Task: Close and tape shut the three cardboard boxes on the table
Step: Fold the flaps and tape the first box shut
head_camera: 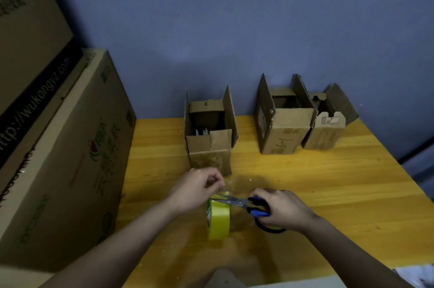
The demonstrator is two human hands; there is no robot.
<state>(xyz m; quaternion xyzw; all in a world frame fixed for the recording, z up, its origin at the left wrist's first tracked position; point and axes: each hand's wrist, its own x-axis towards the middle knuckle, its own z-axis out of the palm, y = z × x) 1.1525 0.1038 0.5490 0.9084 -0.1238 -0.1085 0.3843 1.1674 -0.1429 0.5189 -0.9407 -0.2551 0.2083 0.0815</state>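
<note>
Fingers of the left hand (197, 187) pinched a clear strip pulled from the tape roll (218, 218); the right hand (280, 209) gripped scissors (244, 204) at the strip. Three boxes (210, 132) stood open behind. A slack strip could fold and stick to itself.

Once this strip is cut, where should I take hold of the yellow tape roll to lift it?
Pinch the tape roll across its two flat faces, coming from above. It stands on edge, so the top rim is exposed; probably grip behind the scissors.
</note>
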